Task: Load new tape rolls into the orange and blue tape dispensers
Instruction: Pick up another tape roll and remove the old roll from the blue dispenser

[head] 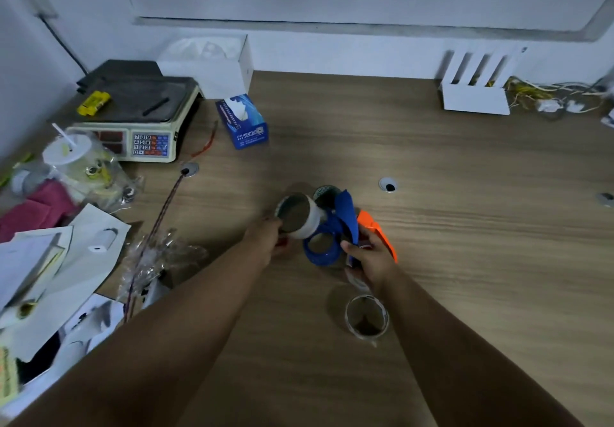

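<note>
Tape rolls number two: the left hand (pixel 267 237) grips one white roll (pixel 299 215) against the blue dispenser (pixel 327 237), and one clear roll (pixel 366 317) stands on the tabletop (pixel 465 227) nearer. The right hand (pixel 370 258) is closed on the blue dispenser; the orange dispenser (pixel 377 230) lies just right of it. Far left are a scale (pixel 139 121) and a tissue box (pixel 242 121).

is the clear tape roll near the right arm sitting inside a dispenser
No, the clear tape roll lies alone on the bare wooden table, apart from the blue dispenser.
</note>
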